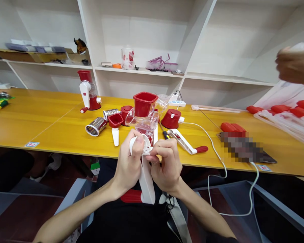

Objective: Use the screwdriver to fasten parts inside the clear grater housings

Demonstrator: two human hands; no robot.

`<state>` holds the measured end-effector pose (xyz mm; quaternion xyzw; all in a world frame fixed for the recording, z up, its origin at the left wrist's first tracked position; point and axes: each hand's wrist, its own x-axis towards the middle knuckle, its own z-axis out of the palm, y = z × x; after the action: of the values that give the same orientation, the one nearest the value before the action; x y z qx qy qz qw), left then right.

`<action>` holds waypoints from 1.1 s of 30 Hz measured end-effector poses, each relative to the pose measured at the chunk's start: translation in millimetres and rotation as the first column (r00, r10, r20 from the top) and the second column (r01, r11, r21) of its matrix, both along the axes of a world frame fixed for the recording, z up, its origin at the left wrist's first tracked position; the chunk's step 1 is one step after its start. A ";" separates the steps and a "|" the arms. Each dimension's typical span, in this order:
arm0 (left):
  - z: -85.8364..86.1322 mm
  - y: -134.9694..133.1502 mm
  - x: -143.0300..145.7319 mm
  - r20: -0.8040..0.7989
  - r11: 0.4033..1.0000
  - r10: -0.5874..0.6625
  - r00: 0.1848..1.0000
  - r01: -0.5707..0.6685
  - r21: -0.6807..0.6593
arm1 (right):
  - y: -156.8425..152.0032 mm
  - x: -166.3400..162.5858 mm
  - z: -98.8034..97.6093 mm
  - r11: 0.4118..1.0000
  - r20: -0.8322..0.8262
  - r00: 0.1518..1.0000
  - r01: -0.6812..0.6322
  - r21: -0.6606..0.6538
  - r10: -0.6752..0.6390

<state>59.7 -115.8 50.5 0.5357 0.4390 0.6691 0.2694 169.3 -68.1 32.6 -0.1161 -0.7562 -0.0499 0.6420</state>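
Just past the table's front edge, I hold a white crank handle (147, 184) with a red grip hanging at its lower end. My left hand (128, 163) is closed around its round upper end, the thumb lying over the white rim. Fingers of my right hand (166, 165) are pinched at the same end, and whether a small part sits between them cannot be made out. Right behind my hands stands a grater body with a red hopper (145, 104) and a clear housing (144, 120). A second crank handle (183, 141) lies to the right.
Left of the hopper lie grater drums (96, 126) and a red pusher with white handle (115, 123). A complete rotary grater (88, 91) stands farther back. Right are a red base (171, 118), a white cable (205, 130) and red parts (233, 128). Another person's hand (294, 65) is upper right.
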 end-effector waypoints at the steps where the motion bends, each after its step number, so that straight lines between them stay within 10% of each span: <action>1: 0.5 -0.4 -0.6 -0.009 1.000 -0.007 1.000 0.007 0.007 | 0.2 0.3 1.0 1.000 0.007 1.000 -0.011 0.000 0.011; 11: 2.2 -1.2 -3.4 0.069 0.997 -0.050 0.996 0.045 0.062 | -1.7 1.9 5.6 0.988 0.039 0.988 -0.148 -0.030 0.150; 33: -2.0 3.1 -1.1 0.041 0.999 0.031 0.999 -0.033 0.035 | -10.3 -8.1 -3.7 1.000 -0.087 0.996 -0.022 -0.023 0.019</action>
<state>58.6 -112.7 48.6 0.5196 0.4300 0.6918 0.2578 161.2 -78.4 28.9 -0.1181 -0.7294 -0.0292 0.6732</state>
